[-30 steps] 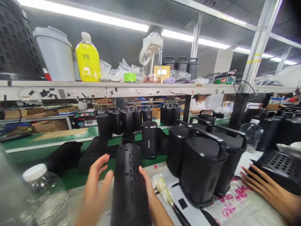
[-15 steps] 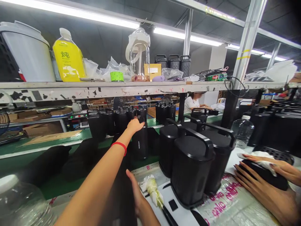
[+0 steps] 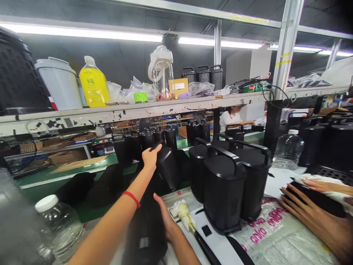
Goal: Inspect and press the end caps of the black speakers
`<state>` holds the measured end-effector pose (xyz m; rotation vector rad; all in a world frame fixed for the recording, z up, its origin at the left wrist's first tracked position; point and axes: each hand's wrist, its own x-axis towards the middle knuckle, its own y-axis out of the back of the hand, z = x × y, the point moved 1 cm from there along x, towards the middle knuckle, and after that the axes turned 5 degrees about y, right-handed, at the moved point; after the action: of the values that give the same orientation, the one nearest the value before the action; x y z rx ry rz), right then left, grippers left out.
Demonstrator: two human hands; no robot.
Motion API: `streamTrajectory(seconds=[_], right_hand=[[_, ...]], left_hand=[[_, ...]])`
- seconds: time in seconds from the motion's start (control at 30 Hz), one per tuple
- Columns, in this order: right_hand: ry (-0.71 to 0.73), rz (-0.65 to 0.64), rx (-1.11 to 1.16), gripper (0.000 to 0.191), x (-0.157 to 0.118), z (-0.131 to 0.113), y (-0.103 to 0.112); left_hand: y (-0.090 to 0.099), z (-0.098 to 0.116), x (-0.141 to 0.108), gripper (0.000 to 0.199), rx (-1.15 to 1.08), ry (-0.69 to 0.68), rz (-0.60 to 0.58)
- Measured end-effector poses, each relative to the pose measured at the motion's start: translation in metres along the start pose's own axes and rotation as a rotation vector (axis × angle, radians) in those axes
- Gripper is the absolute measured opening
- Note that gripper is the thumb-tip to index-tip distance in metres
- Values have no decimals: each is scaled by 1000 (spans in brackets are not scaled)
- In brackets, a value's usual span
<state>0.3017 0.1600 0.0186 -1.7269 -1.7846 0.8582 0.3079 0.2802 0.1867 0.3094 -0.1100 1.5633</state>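
A black can (image 3: pixel 168 169) was grabbed.
Its handle (image 3: pixel 156 146) was pinched by the left hand (image 3: pixel 149 156); the dark case (image 3: pixel 147 230) was touched by the right hand (image 3: pixel 167 217), grip width hidden.

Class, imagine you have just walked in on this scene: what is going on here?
The wearer's left hand grips the handle of a tilted black container over the green surface. Their right hand is against the side of a dark casing close in front. Handled black containers stand on the bench beside a wrapped brush-like tool. At the right, a co-worker's hands are on a dark piece, with a white cloth.
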Motion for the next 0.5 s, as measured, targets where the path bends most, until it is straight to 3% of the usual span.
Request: streamTrajectory(seconds=[0.1,0.23,0.37,0.5], right_hand=[[2,-30,-13,58,-1,0,-3],[-6,-53,-28,61,-3,-2,-6],[4,-34,-40,61,-4,-3,-6],[67,50,-85,46,-11,-6,-7]], left_hand=[[15,3,-4,17,-218,-17,-13],[43,27,-15,14,-433,-98,-26],[76,63,-41,36,-594,-190,-12],[117,106,-89,57,-643,-319,17]])
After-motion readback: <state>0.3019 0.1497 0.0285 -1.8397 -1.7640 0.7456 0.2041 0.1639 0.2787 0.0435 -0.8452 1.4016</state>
